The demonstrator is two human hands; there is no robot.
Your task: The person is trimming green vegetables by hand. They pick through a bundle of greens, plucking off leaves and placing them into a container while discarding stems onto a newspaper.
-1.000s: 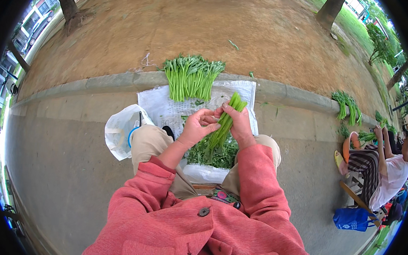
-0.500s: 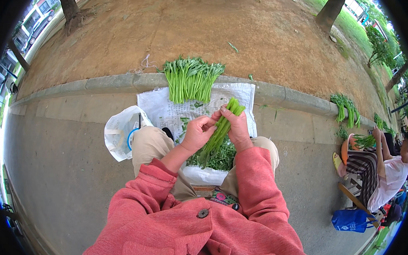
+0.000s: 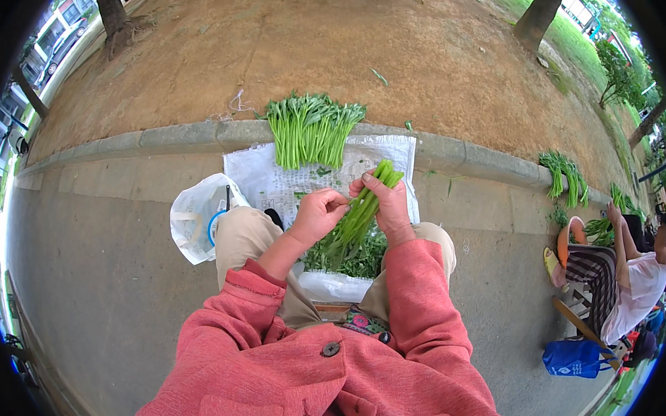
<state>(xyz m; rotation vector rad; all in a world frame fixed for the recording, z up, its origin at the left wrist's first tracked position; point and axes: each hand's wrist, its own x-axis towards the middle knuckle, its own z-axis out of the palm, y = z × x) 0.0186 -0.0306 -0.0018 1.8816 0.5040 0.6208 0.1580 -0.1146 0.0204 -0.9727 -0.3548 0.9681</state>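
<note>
Spreading across the upper view, bare brown soil [image 3: 319, 49] is bordered by a stone kerb [image 3: 186, 130], below which grey pavement [image 3: 120, 249] is seen. The lower middle is filled by a pinkish-red jacket [image 3: 264, 370], with beige trousers [image 3: 245, 241] bent at both knees. At the far right, a seated co-worker in a white top [image 3: 637, 295] is seen beside a blue bag [image 3: 574, 358], with greens held in hand. Between the kerb and the knees, a white sack [image 3: 248, 166] is laid out. By its far edge a row of green stems [image 3: 306, 142] is arranged, leafy tops over the kerb, stem ends on the sack. Just beside the left knee a white bag [image 3: 189, 223] is stood open. Between the knees a leafy heap [image 3: 360, 258] is spread on the sack. Above that heap a smaller bunch of stems [image 3: 357, 217] is held aslant, bare ends up and away, leafy ends downward. It is clamped by the right hand [image 3: 386, 199], the thumb laid across its upper part. The left hand [image 3: 319, 213] is brought to the bunch's left side, fingers curled; whether anything is pinched between its fingertips cannot be told.
</note>
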